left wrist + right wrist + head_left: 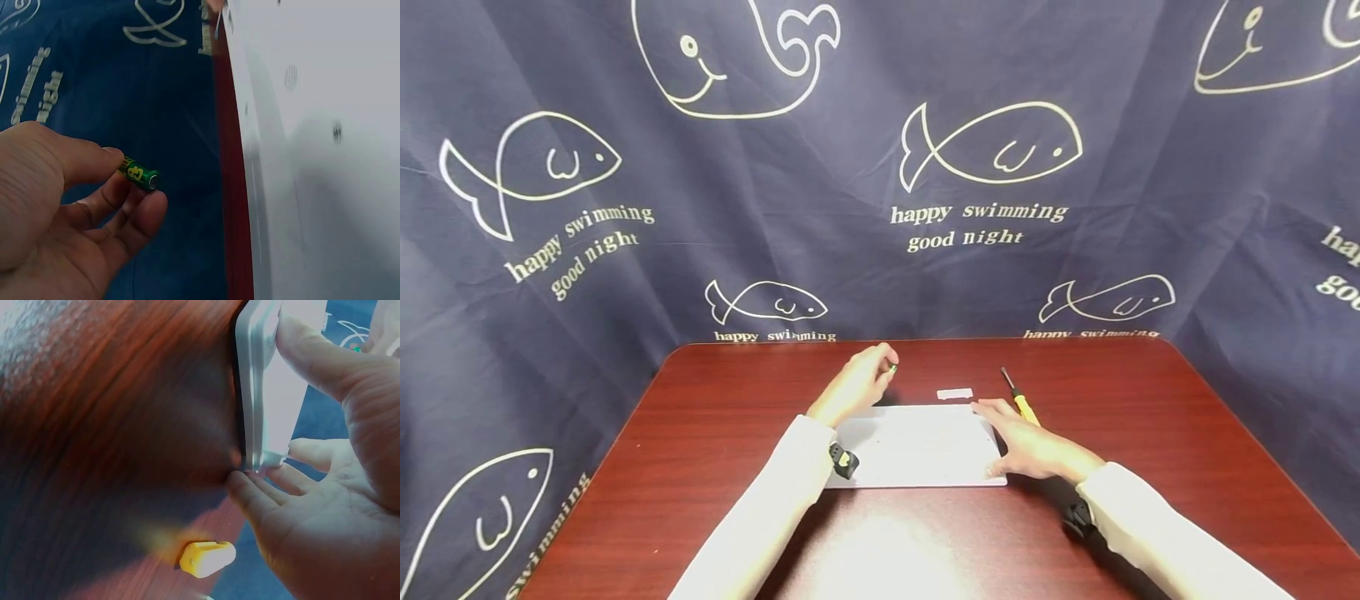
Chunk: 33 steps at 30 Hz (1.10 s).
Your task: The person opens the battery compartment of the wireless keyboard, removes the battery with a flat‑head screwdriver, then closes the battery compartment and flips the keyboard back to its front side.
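Observation:
My left hand (859, 382) pinches a small green battery (139, 173) with yellow markings between thumb and fingers, its flat metal end facing outward. That hand is raised over the back left corner of a flat white rectangular device (917, 450), which lies on the table. With its thumb on the upper face and its other fingers around the edge, my right hand (1030, 446) holds the device's right end. Small dark spots dot the white surface (325, 75) in the left wrist view. The device's left end is partly hidden by my left forearm.
A small white plastic strip (955, 393) with tabs lies behind the device. To its right is a screwdriver (1025, 407) with a yellow and black handle, close by my right hand. The reddish wooden table (1150, 400) ends at a dark blue curtain (865, 275).

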### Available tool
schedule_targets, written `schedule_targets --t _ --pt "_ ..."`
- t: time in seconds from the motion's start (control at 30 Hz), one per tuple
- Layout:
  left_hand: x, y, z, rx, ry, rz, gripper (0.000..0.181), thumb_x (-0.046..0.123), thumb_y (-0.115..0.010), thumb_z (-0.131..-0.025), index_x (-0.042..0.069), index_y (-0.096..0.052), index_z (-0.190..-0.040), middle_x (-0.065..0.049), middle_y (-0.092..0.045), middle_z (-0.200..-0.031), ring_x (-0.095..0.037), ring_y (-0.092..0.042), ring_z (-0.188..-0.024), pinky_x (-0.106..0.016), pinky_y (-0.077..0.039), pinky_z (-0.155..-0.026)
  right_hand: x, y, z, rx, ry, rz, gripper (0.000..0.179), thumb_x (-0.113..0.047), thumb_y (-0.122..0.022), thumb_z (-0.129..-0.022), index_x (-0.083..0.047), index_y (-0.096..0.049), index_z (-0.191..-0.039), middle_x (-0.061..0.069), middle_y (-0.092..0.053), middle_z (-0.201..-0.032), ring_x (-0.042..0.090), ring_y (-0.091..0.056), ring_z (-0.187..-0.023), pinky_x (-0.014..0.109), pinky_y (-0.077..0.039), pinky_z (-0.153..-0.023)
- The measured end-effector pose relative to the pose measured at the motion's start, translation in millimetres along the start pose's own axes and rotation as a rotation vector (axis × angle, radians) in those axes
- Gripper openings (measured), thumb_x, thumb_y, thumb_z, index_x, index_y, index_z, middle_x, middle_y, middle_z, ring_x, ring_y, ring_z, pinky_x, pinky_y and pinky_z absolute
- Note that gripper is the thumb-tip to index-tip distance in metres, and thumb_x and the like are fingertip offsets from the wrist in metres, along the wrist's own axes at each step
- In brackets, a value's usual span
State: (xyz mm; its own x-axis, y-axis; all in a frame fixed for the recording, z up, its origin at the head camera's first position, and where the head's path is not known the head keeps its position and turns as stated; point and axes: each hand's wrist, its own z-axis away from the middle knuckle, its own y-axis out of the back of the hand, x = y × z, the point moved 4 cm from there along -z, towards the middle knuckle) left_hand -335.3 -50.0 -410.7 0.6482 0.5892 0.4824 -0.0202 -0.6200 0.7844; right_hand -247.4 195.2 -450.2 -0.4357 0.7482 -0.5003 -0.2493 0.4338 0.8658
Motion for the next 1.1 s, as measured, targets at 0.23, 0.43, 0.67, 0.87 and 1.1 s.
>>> schedule_targets --t 0.23,0.43,0.67,0.87,1.1 --pt "-32.4 17.3 13.0 -0.036 0.141 0.011 0.015 -0.002 -0.064 -0.082 0.007 -0.057 -0.093 0.004 -0.058 -0.071 -0.011 -0.054 -0.064 -0.028 -0.044 -0.060 1.2 -0.8 1.6 0.003 0.002 0.005 0.094 -0.017 -0.087 -0.065 0.003 -0.036 -0.141 0.023 -0.033 -0.140 0.034 -0.045 -0.120 0.048 -0.040 -0.093" --pt "-59.8 28.2 24.8 -0.110 0.301 -0.089 0.011 0.002 -0.064 -0.081 0.008 -0.058 -0.088 0.003 -0.056 -0.070 -0.014 -0.053 -0.064 -0.032 -0.045 -0.063 1.2 -1.1 1.8 0.002 -0.004 -0.010 0.093 -0.016 -0.087 -0.065 0.003 -0.036 -0.141 0.024 -0.033 -0.139 0.035 -0.046 -0.119 0.048 -0.041 -0.091" --pt "-82.7 29.8 34.0 -0.184 0.452 -0.168 0.009 0.004 -0.063 -0.081 0.007 -0.058 -0.088 -0.007 -0.061 -0.080 -0.025 -0.059 -0.079 -0.041 -0.047 -0.074 1.2 -0.3 1.1 -0.001 -0.015 -0.011 0.093 -0.016 -0.087 -0.065 0.002 -0.036 -0.142 0.023 -0.033 -0.140 0.034 -0.046 -0.119 0.048 -0.041 -0.092" --pt "-92.6 24.3 36.5 -0.223 0.549 -0.190 0.012 0.005 -0.066 -0.081 0.009 -0.056 -0.088 -0.010 -0.061 -0.085 -0.026 -0.059 -0.081 -0.041 -0.046 -0.074 2.8 -0.8 1.2 0.003 -0.014 -0.010 0.094 -0.016 -0.086 -0.065 0.002 -0.036 -0.142 0.023 -0.032 -0.141 0.035 -0.045 -0.120 0.048 -0.040 -0.093" --pt "-91.8 23.2 35.2 -0.230 0.596 -0.190 0.017 0.010 -0.070 -0.083 0.008 -0.055 -0.089 -0.011 -0.060 -0.084 -0.026 -0.059 -0.080 -0.042 -0.046 -0.072 1.3 -0.2 1.4 0.003 -0.010 -0.005 0.094 -0.014 -0.086 -0.065 0.003 -0.035 -0.142 0.024 -0.033 -0.140 0.036 -0.045 -0.120 0.049 -0.040 -0.094"
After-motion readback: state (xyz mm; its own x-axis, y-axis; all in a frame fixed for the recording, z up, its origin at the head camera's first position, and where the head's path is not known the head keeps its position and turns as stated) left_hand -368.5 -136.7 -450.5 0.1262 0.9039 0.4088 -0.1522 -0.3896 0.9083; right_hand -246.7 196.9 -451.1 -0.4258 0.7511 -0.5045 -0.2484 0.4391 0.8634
